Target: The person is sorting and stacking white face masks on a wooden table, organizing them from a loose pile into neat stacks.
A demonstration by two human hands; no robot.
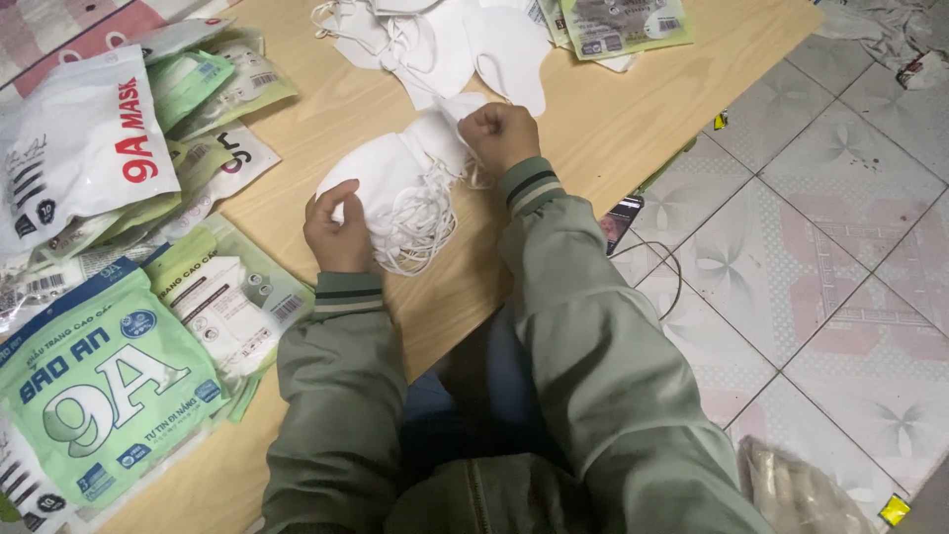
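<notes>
A stack of white face masks (381, 178) with tangled ear loops lies on the low wooden table (633, 119) in front of me. My left hand (338, 229) grips the near left edge of the stack. My right hand (501, 133) is closed on the far right end of the masks, pinching fabric and loops. Both arms wear olive green sleeves with striped cuffs.
More loose white masks (445, 44) are piled at the table's far side. Green and white mask packets (104, 381) lie heaped at the left, and another packet (623, 25) at the top. A phone (621, 220) with a cable lies on the tiled floor (840, 247).
</notes>
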